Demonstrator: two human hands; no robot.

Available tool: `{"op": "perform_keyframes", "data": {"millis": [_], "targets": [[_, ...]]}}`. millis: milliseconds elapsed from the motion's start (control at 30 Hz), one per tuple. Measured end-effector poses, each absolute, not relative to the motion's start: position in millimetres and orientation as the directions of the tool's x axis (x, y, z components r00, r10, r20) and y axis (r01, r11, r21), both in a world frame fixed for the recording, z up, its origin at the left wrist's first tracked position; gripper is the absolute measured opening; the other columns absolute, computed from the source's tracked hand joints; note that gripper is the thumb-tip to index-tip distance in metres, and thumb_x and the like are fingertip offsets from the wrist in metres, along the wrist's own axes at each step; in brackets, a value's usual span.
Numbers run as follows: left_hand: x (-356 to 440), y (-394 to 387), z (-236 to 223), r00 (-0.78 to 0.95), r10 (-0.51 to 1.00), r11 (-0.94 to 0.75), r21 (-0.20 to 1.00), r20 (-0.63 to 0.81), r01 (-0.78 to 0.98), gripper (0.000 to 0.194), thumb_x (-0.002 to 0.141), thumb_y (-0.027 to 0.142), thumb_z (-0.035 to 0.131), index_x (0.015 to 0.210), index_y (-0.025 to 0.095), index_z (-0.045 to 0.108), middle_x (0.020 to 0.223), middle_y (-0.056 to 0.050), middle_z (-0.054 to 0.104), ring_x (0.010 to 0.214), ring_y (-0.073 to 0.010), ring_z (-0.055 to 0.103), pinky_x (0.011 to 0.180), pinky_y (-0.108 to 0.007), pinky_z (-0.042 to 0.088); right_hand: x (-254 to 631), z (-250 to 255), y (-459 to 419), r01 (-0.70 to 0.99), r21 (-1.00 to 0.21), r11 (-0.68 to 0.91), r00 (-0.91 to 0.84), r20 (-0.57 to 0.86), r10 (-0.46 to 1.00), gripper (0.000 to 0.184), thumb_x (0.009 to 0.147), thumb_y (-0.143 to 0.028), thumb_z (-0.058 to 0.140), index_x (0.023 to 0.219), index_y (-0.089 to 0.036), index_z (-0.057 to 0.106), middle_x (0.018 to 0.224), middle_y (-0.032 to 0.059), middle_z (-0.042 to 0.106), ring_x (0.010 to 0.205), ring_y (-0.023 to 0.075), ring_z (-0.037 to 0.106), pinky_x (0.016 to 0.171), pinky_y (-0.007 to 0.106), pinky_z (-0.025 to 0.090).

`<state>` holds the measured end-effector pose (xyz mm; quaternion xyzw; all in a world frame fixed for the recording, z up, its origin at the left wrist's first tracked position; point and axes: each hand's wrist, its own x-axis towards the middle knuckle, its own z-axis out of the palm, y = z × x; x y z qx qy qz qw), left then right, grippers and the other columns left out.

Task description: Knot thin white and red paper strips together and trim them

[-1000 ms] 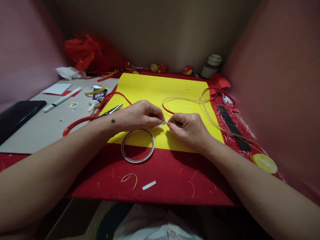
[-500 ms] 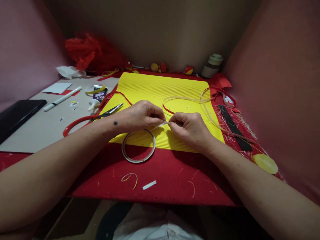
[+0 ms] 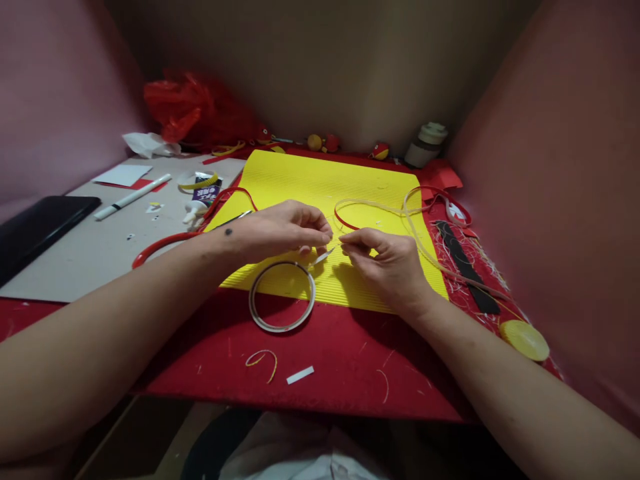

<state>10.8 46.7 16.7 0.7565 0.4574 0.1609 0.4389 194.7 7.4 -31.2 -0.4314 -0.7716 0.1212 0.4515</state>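
- Left hand [image 3: 285,230]: palm down above the yellow corrugated sheet [image 3: 325,180], fingers bent, thumb and forefinger set narrowly together; the lower fingers are largely concealed.
- White strip [image 3: 323,256]: small and pale, just under the left fingertips; its lower end runs near the ring. Whether the left hand grips it cannot be told.
- Right hand [image 3: 393,263]: thumb and forefinger nearly meeting, just beside the strip's tip but apart from it; anything thin between them is too small to discern.
- Ring [image 3: 281,329]: white-rimmed, spanning the sheet's near edge and the red cloth [image 3: 340,353] on the table; whether it touches the strip is unclear.
- Scissors [image 3: 157,247]: red handle visible, middle section hidden behind the left forearm.
- Red cord [image 3: 344,221]: partly hidden near the right hand.
- Black object [image 3: 45,230]: cut off by the left edge, identity uncertain.
- Purple packet [image 3: 206,193]: partly covered, lettering too small to read.
- Red bag [image 3: 183,103]: crumpled, dim, at the rear; contents indistinct.
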Motion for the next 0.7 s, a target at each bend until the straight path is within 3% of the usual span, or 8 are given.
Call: {"op": "perform_keyframes", "data": {"millis": [133,333,567,700], "targets": [[7,46,19,0.637,0.734,-0.09,0.896,-0.235,0.434,0.018,0.076,0.031,0.057,0.082,0.015,0.061,0.078,-0.004,0.064,0.06,-0.009,0.052,0.058,-0.021,0.039,194,-30,5,0.534,-0.555,0.638,-0.174,0.666,0.725,0.009,0.079,-0.011,0.061,0.082,-0.014,0.07,0.075,0.0049,0.072,0.066,0.0132,0.065,0.063,0.024,0.05],[7,44,23,0.693,0.654,-0.02,0.909,-0.303,0.416,0.017,0.072,0.028,0.061,0.065,0.014,0.056,0.056,0.003,0.048,0.05,-0.0065,0.037,0.05,-0.021,0.027,194,-31,4,0.473,-0.58,0.664,-0.151,0.689,0.709,0.012,0.08,-0.007,0.059,0.079,-0.018,0.064,0.075,0.0003,0.067,0.069,0.0106,0.062,0.068,0.025,0.05],[9,42,29,0.627,0.711,-0.118,0.824,-0.319,0.554,0.012,0.068,0.027,0.061,0.067,0.015,0.058,0.057,0.004,0.047,0.055,-0.0079,0.039,0.051,-0.021,0.027,194,-35,3,0.281,-0.683,0.674,-0.171,0.655,0.736,0.023,0.077,0.002,0.053,0.08,-0.021,0.057,0.084,-0.0002,0.066,0.079,0.0116,0.064,0.074,0.029,0.051],[9,39,31,0.617,0.732,-0.189,0.784,-0.289,0.591,0.012,0.07,0.027,0.06,0.07,0.015,0.058,0.059,0.004,0.046,0.055,-0.0078,0.039,0.051,-0.021,0.027,194,-35,2,0.253,-0.71,0.657,-0.181,0.633,0.753,0.023,0.078,0.002,0.053,0.08,-0.02,0.056,0.085,0.0004,0.066,0.082,0.012,0.064,0.075,0.029,0.051]]}}
